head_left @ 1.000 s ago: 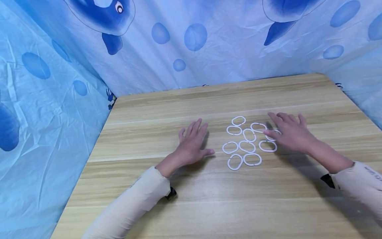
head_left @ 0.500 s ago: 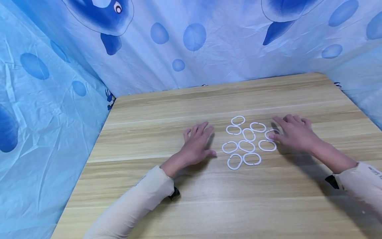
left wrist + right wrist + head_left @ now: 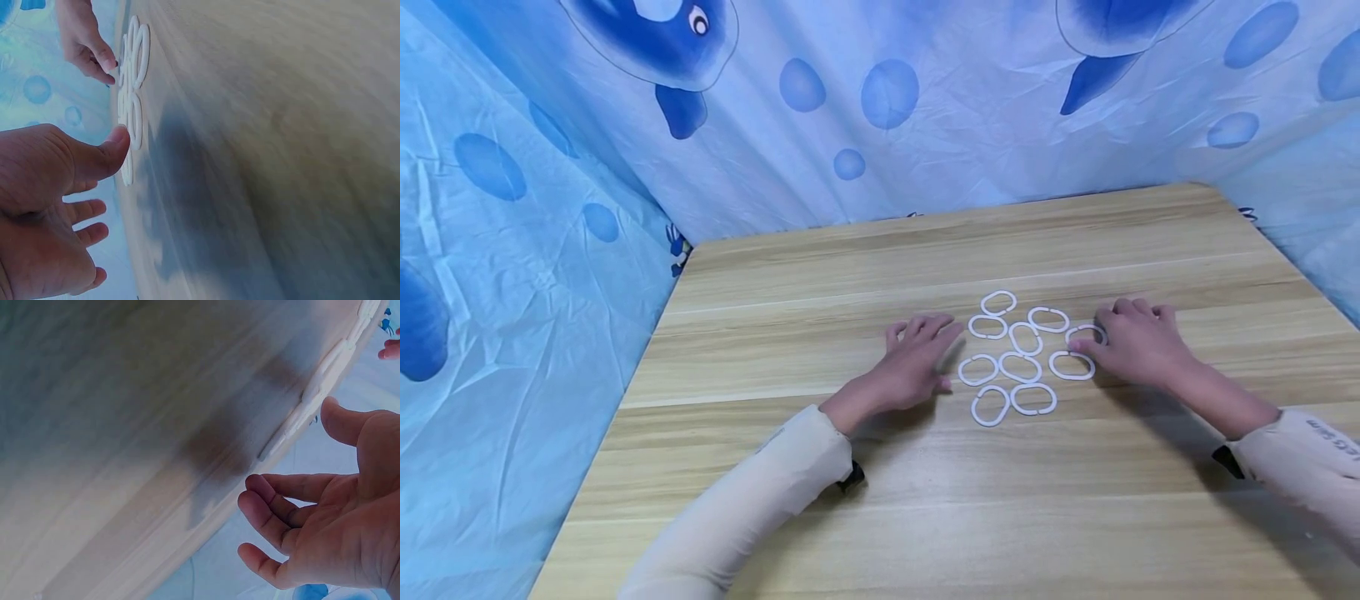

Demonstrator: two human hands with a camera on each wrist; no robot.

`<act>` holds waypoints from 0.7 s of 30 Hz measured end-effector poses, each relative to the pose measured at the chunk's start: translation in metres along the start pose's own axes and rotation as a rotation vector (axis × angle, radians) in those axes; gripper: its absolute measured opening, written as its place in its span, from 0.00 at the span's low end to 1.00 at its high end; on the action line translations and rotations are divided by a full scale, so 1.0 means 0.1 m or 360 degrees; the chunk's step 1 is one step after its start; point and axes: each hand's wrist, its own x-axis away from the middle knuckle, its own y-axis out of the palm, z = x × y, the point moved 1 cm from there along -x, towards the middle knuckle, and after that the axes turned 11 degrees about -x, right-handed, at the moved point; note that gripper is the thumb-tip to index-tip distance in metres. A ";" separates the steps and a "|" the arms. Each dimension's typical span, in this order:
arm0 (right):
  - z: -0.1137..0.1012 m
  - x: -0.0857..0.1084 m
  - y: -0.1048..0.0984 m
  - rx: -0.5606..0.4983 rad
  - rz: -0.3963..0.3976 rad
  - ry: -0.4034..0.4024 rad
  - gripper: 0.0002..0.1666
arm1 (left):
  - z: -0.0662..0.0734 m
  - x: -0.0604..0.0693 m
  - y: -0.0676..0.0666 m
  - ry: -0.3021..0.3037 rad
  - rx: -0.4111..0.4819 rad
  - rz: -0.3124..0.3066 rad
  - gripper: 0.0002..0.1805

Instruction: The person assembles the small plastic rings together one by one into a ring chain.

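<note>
Several white oval shower curtain rings, each with a small gap, lie flat in a cluster on the wooden table in the head view. My left hand (image 3: 913,367) hovers just left of the cluster, fingers spread and slightly bent. Nearest to it is a ring (image 3: 960,372) on the left side. My right hand (image 3: 1142,346) is at the cluster's right edge, its fingers bent down and its thumb over a ring (image 3: 1067,337). In the right wrist view a gap shows between thumb and fingers, with nothing held; whether the fingertips touch that ring cannot be told.
The wooden table (image 3: 880,517) stretches in front of and behind the rings. A blue curtain (image 3: 955,150) printed with whales and bubbles hangs behind the table, and a similar one (image 3: 512,333) hangs on the left. Dark bands show under both sleeve cuffs.
My left hand has moved right, closer to the rings. My right hand has shifted slightly right and lower, its fingers bending more beside the rightmost ring. The rings lie as before.
</note>
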 end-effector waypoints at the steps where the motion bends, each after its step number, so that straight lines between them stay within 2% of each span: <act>1: 0.00 0.00 0.01 0.0006 0.0009 0.0000 0.34 | 0.01 -0.02 0.00 0.0017 -0.0004 -0.0015 0.45; 12: -0.03 0.01 0.04 0.0001 0.0101 -0.0046 0.26 | 0.10 -0.14 -0.02 0.0279 -0.0041 -0.0120 0.35; 16: -0.03 0.02 0.05 0.0039 0.0126 -0.0066 0.25 | 0.14 -0.16 0.00 0.0319 -0.0095 -0.0178 0.34; 21: -0.03 0.03 0.05 0.0068 0.0144 -0.0095 0.23 | 0.19 -0.16 0.00 0.0322 -0.0172 -0.0228 0.33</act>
